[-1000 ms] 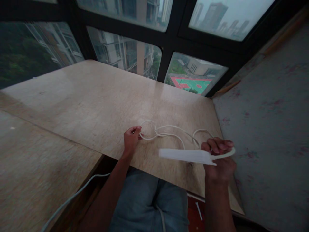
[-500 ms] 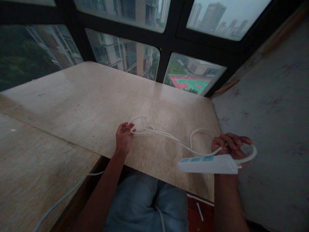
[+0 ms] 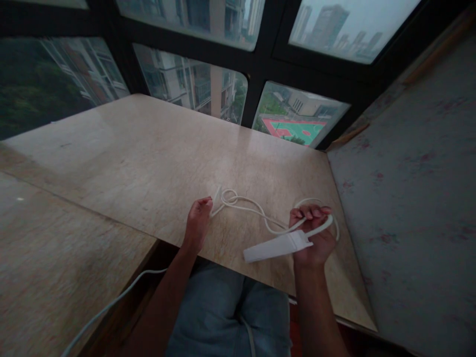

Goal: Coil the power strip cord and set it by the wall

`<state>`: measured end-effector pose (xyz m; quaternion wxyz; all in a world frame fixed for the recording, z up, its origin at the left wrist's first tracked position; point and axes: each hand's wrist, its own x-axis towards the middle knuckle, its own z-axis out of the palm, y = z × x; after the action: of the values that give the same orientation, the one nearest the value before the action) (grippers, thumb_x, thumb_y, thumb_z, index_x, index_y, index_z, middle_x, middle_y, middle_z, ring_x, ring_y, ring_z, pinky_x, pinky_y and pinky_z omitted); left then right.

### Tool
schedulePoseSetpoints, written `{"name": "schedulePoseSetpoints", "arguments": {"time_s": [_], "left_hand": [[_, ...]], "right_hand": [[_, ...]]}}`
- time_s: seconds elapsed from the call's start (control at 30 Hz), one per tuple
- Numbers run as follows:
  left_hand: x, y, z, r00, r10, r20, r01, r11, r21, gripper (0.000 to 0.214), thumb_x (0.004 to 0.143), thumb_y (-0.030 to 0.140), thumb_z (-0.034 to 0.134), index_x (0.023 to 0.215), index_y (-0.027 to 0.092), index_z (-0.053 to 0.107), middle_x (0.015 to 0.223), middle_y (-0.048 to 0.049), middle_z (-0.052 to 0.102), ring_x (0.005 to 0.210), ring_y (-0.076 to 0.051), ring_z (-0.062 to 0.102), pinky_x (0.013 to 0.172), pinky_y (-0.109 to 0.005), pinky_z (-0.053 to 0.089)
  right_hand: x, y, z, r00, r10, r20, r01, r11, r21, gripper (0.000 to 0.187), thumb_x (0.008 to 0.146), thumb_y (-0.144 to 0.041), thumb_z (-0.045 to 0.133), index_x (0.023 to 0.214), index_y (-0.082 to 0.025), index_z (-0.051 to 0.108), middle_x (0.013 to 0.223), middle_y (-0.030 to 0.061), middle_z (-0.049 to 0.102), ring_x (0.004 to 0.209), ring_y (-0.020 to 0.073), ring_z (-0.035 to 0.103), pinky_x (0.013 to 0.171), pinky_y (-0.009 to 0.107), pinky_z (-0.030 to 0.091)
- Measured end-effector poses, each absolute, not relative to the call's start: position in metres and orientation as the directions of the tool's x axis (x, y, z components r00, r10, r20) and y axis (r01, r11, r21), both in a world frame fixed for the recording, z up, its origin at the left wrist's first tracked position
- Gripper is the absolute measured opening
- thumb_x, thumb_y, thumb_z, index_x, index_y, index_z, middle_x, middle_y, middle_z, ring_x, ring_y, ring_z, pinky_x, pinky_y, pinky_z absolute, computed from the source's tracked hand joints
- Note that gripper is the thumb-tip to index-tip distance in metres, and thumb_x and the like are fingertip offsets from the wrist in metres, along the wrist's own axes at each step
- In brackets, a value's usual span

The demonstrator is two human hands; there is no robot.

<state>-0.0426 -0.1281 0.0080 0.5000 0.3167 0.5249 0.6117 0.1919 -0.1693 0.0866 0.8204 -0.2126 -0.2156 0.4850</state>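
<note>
Power strip (image 3: 273, 247) trails a white cord (image 3: 248, 199) partly hidden in both hands (image 3: 198, 223) (image 3: 322, 245).

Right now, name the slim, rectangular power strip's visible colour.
The power strip shows white, best in the head view.

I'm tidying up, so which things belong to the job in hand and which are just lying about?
In use: power strip; looped cord, held by left hand and right hand.
Lying about: lower-left cable, unheld; any join to the looped cord is hidden.
</note>
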Motion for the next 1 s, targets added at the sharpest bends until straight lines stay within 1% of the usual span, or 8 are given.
{"name": "schedulePoseSetpoints", "arguments": {"time_s": [0.13,0.33,0.43,0.53,0.6,0.73,0.87,1.0], "left_hand": [[-0.041,-0.152,0.006,-0.27,0.948,-0.169,-0.108,0.144,0.984,0.039,0.077,0.042,0.063,0.106,0.018,0.057,0.106,-0.0073,0.063,0.099,-0.02,0.06,0.087,-0.034,0.048],[-0.038,-0.171,0.011,-0.383,0.922,-0.065,0.027,0.082,0.996,0.044,0.073,0.039,0.065,0.111,0.02,0.052,0.126,-0.0116,0.055,0.12,-0.023,0.052,0.1,-0.04,0.043],[-0.039,-0.184,0.018,-0.306,0.948,-0.09,0.107,0.129,0.986,0.039,0.075,0.044,0.063,0.104,0.019,0.056,0.114,-0.0107,0.061,0.109,-0.024,0.059,0.089,-0.039,0.05],[-0.039,-0.207,0.026,-0.074,0.979,-0.19,0.311,0.203,0.928,0.035,0.078,0.05,0.059,0.09,0.018,0.062,0.09,-0.0072,0.066,0.081,-0.022,0.065,0.072,-0.037,0.054],[-0.036,-0.224,0.028,0.031,0.988,-0.151,0.456,0.12,0.882,0.039,0.077,0.053,0.061,0.093,0.018,0.063,0.087,-0.0067,0.066,0.076,-0.022,0.064,0.07,-0.038,0.054],[-0.02,-0.239,0.02,0.08,0.978,0.191,0.622,-0.199,0.757,0.066,0.067,0.052,0.074,0.121,0.019,0.056,0.119,-0.014,0.06,0.11,-0.03,0.058,0.093,-0.047,0.048],[-0.012,-0.23,0.006,0.145,0.963,0.228,0.615,-0.269,0.742,0.046,0.081,0.047,0.063,0.118,0.02,0.057,0.111,-0.0116,0.066,0.101,-0.026,0.063,0.087,-0.042,0.051],[-0.024,-0.221,0.002,0.139,0.961,0.237,0.626,-0.271,0.732,0.032,0.082,0.045,0.063,0.104,0.021,0.062,0.098,-0.0087,0.07,0.089,-0.025,0.065,0.079,-0.039,0.052]], "right_hand": [[0.188,-0.161,0.071,0.46,0.882,0.103,-0.722,0.439,-0.535,0.022,0.064,-0.007,0.064,0.078,-0.024,0.063,0.072,-0.0057,0.051,0.064,0.0067,0.051,0.064,0.022,0.045],[0.179,-0.163,0.048,0.499,0.866,-0.033,-0.748,0.411,-0.521,0.024,0.063,-0.004,0.065,0.079,-0.023,0.062,0.073,-0.0074,0.055,0.065,0.0054,0.054,0.067,0.021,0.048],[0.176,-0.17,0.036,0.536,0.84,-0.083,-0.723,0.406,-0.558,0.027,0.063,-0.004,0.066,0.081,-0.024,0.063,0.076,-0.0078,0.057,0.068,0.0058,0.057,0.067,0.021,0.05],[0.174,-0.175,0.027,0.574,0.812,-0.101,-0.681,0.405,-0.61,0.028,0.064,-0.005,0.067,0.083,-0.025,0.063,0.08,-0.008,0.059,0.071,0.006,0.059,0.068,0.021,0.051],[0.171,-0.177,0.025,0.595,0.799,-0.093,-0.651,0.41,-0.639,0.028,0.063,-0.006,0.069,0.084,-0.024,0.064,0.081,-0.0081,0.06,0.072,0.0058,0.059,0.069,0.021,0.051],[0.161,-0.179,0.032,0.562,0.827,-0.021,-0.612,0.398,-0.684,0.026,0.065,-0.013,0.071,0.087,-0.025,0.066,0.085,-0.0071,0.062,0.075,0.0065,0.06,0.073,0.021,0.051],[0.167,-0.18,0.04,0.444,0.896,0.022,-0.557,0.295,-0.776,0.021,0.074,-0.022,0.066,0.094,-0.027,0.068,0.102,-0.0013,0.067,0.091,0.0119,0.063,0.083,0.029,0.051],[0.21,-0.174,0.038,0.273,0.95,0.153,-0.29,0.233,-0.928,0.043,0.073,-0.027,0.063,0.116,-0.029,0.064,0.134,0.0053,0.057,0.121,0.0224,0.055,0.098,0.042,0.044]]}}
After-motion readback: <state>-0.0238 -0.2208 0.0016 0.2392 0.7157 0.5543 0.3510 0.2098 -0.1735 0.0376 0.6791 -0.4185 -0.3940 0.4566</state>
